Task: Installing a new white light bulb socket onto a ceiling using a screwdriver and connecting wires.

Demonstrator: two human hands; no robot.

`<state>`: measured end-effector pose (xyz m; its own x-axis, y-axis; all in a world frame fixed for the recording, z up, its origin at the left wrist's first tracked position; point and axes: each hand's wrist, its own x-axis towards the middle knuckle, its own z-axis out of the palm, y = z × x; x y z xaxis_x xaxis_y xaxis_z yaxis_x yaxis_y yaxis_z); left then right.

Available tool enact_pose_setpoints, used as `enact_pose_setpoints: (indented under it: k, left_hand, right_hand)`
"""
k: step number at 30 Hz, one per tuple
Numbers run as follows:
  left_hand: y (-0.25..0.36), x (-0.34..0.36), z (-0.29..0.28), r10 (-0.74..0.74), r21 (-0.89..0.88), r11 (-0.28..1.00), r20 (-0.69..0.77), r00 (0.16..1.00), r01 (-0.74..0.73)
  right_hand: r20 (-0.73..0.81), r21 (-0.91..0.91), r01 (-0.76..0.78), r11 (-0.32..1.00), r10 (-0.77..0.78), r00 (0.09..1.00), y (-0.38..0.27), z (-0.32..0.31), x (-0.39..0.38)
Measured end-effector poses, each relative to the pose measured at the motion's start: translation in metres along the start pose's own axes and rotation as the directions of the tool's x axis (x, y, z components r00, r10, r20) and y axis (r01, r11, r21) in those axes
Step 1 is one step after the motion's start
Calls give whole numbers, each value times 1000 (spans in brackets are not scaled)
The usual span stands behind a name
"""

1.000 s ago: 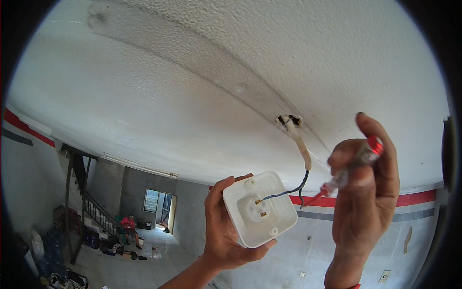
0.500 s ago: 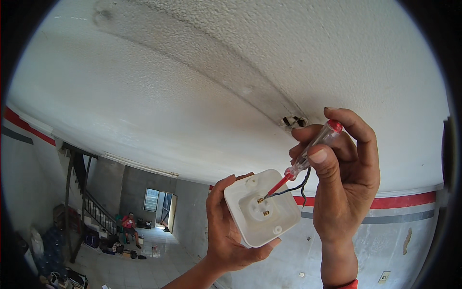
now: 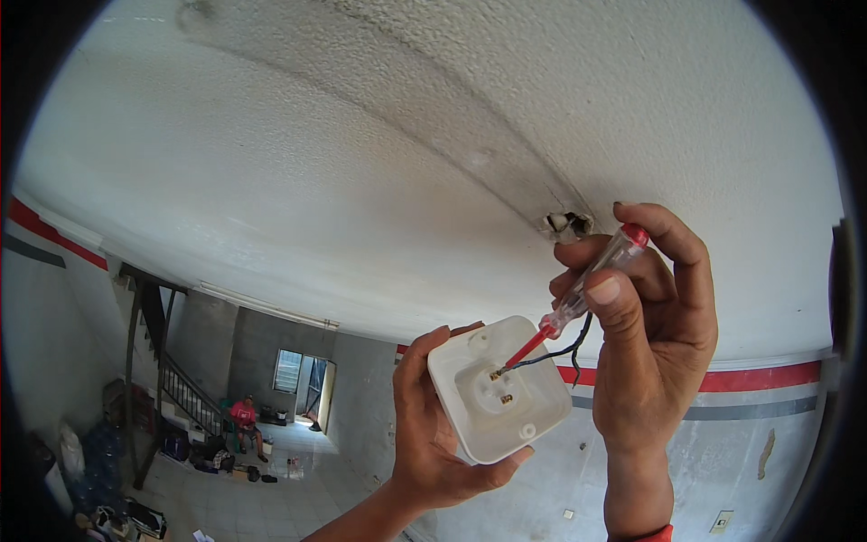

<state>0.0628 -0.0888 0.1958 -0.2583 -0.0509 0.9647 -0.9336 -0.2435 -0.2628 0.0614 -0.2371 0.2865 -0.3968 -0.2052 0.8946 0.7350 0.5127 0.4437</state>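
Head camera: two bare hands work close under a pale, textured ceiling (image 3: 361,181), with a room stretching away below at left. The left hand (image 3: 429,443), at the centre, has its fingers and thumb wrapped around the near edges of a white square box (image 3: 465,425) with rounded corners, gripping it firmly. The box is tilted, its hollow side facing the viewer, and two small brass terminals (image 3: 506,398) show inside.

To the right, the right hand (image 3: 650,352) pinches the clear handle of a screwdriver (image 3: 578,298) between thumb and fingers, the index finger arched by its red end cap. The red shaft slants down to the left into the box, its tip at the upper terminal; whether it sits in a screw is too small to tell. A dark wire (image 3: 553,353) runs from that same terminal toward the right hand, and a second dark end (image 3: 575,366) dangles just right of the box. Beyond the fingers is a ragged ceiling hole (image 3: 571,224).

On the far right wall run a red stripe (image 3: 768,376) and a grey one. At far left, a person in red (image 3: 243,415) sits near a staircase (image 3: 190,393) and a bright doorway (image 3: 312,388).
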Motion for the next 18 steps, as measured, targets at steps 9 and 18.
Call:
enact_pose_setpoints:
  k: [9, 18]
  left_hand:
    - [0, 0, -3, -4, 1, 1000, 18, 1000, 4]
    - [-3, -2, -4, 5, 11, 1000, 13, 1000, -5]
  right_hand:
    - [71, -234, 3, 972, 14, 997, -12, -5, 5]
    - [145, -336, 162, 928, -119, 982, -13, -1, 4]
